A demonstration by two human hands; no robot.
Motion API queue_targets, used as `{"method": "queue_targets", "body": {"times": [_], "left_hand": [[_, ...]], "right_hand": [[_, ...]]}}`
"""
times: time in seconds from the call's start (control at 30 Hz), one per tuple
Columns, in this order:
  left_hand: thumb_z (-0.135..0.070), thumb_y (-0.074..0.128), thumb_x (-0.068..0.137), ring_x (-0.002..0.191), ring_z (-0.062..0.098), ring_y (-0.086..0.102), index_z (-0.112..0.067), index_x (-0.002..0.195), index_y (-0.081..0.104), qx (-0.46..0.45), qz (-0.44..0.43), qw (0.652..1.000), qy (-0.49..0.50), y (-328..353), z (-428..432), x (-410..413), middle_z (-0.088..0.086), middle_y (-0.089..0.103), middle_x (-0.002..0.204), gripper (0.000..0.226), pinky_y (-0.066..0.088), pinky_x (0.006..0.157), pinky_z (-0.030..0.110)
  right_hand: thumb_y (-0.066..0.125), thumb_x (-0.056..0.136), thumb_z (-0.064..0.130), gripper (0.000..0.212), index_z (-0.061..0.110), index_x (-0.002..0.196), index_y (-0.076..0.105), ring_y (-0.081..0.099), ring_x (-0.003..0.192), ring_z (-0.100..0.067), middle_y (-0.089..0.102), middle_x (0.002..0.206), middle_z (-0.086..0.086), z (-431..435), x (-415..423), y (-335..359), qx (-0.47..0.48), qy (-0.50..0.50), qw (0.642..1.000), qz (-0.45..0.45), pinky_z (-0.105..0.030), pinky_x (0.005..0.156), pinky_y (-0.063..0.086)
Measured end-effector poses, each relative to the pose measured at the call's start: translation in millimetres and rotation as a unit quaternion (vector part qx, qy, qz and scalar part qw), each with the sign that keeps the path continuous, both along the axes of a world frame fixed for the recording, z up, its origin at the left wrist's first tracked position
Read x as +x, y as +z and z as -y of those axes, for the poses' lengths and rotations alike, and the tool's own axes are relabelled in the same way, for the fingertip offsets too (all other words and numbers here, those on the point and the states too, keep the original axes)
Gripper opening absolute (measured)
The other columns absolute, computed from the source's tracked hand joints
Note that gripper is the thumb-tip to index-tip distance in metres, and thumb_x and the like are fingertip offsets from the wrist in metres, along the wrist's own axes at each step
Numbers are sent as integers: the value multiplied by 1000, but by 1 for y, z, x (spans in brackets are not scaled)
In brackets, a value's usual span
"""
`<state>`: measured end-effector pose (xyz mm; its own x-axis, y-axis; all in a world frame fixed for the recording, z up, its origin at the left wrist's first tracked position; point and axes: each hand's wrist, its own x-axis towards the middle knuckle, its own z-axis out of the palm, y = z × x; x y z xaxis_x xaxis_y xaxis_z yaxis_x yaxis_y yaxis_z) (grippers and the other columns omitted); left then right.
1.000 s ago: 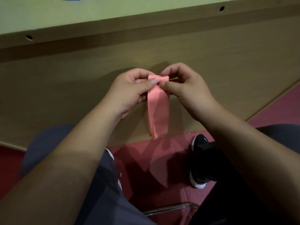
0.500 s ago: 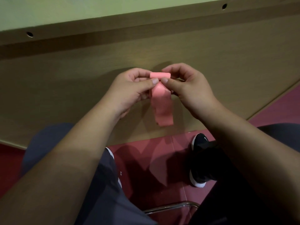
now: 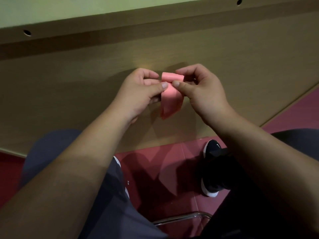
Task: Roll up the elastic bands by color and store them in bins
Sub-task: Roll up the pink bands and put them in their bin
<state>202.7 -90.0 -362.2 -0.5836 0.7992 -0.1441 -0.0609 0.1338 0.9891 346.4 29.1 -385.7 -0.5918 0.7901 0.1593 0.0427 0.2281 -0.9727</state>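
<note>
Both hands, left point(image 3: 138, 91), right point(image 3: 202, 88), pinching pink band point(image 3: 170, 100), roll axis sideways, tail hanging down

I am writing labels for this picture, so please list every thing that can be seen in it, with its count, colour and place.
pink elastic band: one, pink, centre; rolled at the top, loose tail hanging down.
brown wooden panel: one, brown, behind the hands.
round holes: two, dark, in the panel's upper strip, left and right.
pale green surface: one, green, top edge.
dark red floor: one, red, below the panel.
curved metal bar: one, silver, bottom centre.
black shoe with white sole: one, on the floor, right of centre.
grey trouser leg: one, lower left.
left hand: one; its grip pinches the roll's left side.
right hand: one; its grip pinches the right side.
</note>
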Motion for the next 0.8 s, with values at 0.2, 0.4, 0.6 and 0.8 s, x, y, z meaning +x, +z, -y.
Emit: {"method": "queue_targets", "body": {"times": [0.2, 0.4, 0.6, 0.8], "left_hand": [[-10, 76, 96, 74, 3, 69, -13, 106, 58, -11, -34, 999, -2, -5, -1, 4, -4, 72, 79, 20, 58, 68, 20], [-4, 79, 92, 76, 13, 71, -11, 101, 62, 6, -21, 1000, -7, -6, -1, 8, -3, 72, 73, 20, 58, 74, 29], [-1, 81, 88, 79, 22, 68, -14, 96, 61, 1, -72, 997, 7, -8, -2, 2, 4, 73, 76, 25, 57, 78, 40], [-1, 82, 88, 83, 26, 69, -15, 99, 59, 1, -92, 996, -3, -7, -1, -6, 11, 78, 86, 29, 54, 78, 41]], "right_hand": [[85, 88, 11, 25, 23, 108, 75, 72, 95, -3, 78, 100, 8, 0, 0, 3, 12, -16, 1000, 11, -29, 90, 61], [85, 88, 10, 25, 20, 108, 75, 69, 87, 7, 76, 97, 11, 3, 0, 7, 23, -27, 999, 13, -15, 80, 54], [83, 89, 9, 23, 20, 107, 74, 64, 79, 10, 73, 92, 14, 7, 1, 10, 27, -21, 999, 20, -11, 75, 50], [82, 91, 8, 20, 18, 106, 73, 70, 78, -9, 75, 93, -1, 6, 1, 11, -19, -7, 1000, -8, -25, 73, 59]]}}
